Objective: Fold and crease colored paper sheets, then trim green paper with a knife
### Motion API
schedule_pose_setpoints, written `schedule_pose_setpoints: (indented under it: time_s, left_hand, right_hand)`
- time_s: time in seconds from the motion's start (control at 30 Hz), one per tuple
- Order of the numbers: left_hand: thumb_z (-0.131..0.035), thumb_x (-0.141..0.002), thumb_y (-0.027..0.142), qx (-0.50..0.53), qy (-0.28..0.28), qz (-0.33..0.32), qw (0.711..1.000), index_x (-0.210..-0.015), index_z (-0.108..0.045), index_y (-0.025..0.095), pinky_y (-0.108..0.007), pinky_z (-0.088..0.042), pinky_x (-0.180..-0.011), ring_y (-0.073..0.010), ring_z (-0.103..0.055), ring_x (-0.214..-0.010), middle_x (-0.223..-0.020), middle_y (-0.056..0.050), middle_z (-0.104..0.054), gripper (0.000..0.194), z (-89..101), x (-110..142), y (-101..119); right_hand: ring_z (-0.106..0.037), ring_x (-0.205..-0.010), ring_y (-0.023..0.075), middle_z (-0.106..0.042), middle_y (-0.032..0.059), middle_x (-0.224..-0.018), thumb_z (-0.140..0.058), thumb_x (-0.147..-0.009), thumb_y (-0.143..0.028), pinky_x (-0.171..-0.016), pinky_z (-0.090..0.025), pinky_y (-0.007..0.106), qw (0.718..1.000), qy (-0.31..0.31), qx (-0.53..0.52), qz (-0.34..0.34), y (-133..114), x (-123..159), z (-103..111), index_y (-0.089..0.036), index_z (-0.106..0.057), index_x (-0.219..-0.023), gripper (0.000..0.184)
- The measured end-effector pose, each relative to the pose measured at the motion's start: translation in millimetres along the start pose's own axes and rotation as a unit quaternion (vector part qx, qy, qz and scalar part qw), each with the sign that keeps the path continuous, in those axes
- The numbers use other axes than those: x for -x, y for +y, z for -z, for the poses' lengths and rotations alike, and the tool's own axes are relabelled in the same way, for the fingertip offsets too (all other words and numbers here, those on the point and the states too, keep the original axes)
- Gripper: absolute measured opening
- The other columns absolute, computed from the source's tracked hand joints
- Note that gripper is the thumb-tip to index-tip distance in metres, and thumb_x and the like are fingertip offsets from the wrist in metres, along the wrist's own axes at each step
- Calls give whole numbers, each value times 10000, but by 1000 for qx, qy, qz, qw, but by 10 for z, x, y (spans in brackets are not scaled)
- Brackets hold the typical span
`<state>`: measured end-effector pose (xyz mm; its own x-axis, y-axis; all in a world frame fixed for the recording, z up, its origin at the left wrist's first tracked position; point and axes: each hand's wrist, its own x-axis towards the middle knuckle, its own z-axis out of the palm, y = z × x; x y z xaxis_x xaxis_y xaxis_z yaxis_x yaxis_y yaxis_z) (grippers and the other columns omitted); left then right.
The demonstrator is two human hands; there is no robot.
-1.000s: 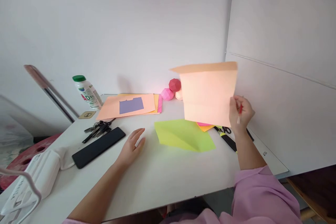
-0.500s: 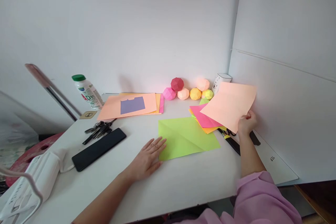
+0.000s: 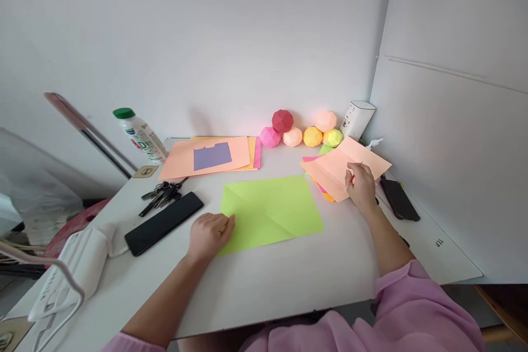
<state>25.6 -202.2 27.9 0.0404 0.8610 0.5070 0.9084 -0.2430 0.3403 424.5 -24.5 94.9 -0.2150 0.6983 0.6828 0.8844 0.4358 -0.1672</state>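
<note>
A lime-green sheet of paper [image 3: 272, 212] with faint crease lines lies flat on the white table. At its left edge my left hand [image 3: 209, 235] is closed, thumb and fingers pinching the paper's border. My right hand [image 3: 361, 187] is over a creased peach sheet [image 3: 330, 168], which rests on a pile of pink and orange sheets. Between those right fingers is a thin red pencil-like stick [image 3: 352, 179]; its exact kind is too small to tell. Whether this hand also touches the peach sheet I cannot tell.
Faceted paper balls [image 3: 282, 121] sit by the back wall, beside a white box [image 3: 358, 120]. More coloured sheets [image 3: 177, 159], a bottle [image 3: 142, 137], keys [image 3: 165, 195], a black phone-like slab [image 3: 164, 224] and a white power strip [image 3: 76, 269] occupy the left. A dark phone [image 3: 399, 198] lies right.
The raised peach sheet has come down onto the coloured pile, and my right hand has moved left. My left hand has closed on the green sheet, which has shifted left.
</note>
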Motion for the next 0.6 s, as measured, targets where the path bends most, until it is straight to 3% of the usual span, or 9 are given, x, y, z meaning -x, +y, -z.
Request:
schedule_pose_setpoints:
  time_s: [0.1, 0.2, 0.3, 0.4, 0.6]
  left_hand:
    - [-458, -896, 334, -15, 24, 23, 999, -517, -580, 215, -345, -479, -662, -184, -593, -548, -536, -66, -621, 416, 32, -13, -13]
    - [-432, -901, 363, 0, 12, 5, 1000, -864, -710, 205, -398, -501, -857, -250, -661, -940, -997, -111, -721, 323, -11, -28, -39]
    - [-435, -891, 474, 8, -60, -26, 998, -1168, -649, 192, -487, -436, -1016, -312, -519, -1244, -1345, -126, -566, 450, -123, -6, -135]
    - [-403, -905, 533, 0, -130, -42, 991, -1269, -591, 188, -526, -364, -1084, -328, -416, -1338, -1432, -124, -476, 536, -225, 42, -263]
    - [-422, -906, 537, 20, -144, -79, 986, -1277, -594, 212, -517, -361, -1097, -320, -409, -1345, -1442, -98, -465, 523, -238, 69, -326]
  right_hand:
    - [-571, -1023, 261, -676, 138, -937, -387, -913, -293, -897, -473, 390, 999, -35, -2, 17, -100, 13, 10, -141, -629, -1063, 323]
    - [-599, -930, 245, -683, 121, -875, -356, -931, -299, -812, -475, 342, 998, -62, 22, -10, -179, 16, 72, -147, -640, -1059, 346]
    - [-620, -842, 234, -686, 125, -852, -352, -933, -274, -724, -447, 304, 989, -87, 76, -88, -183, 10, 220, -141, -641, -1067, 346]
    - [-636, -762, 240, -692, 126, -807, -433, -883, -222, -649, -420, 296, 965, -127, 137, -185, -75, 18, 435, -150, -648, -1075, 297]
    - [-663, -750, 290, -692, 173, -833, -612, -779, -301, -598, -459, 332, 891, -214, 212, -341, 338, 91, 717, -133, -681, -954, 252]
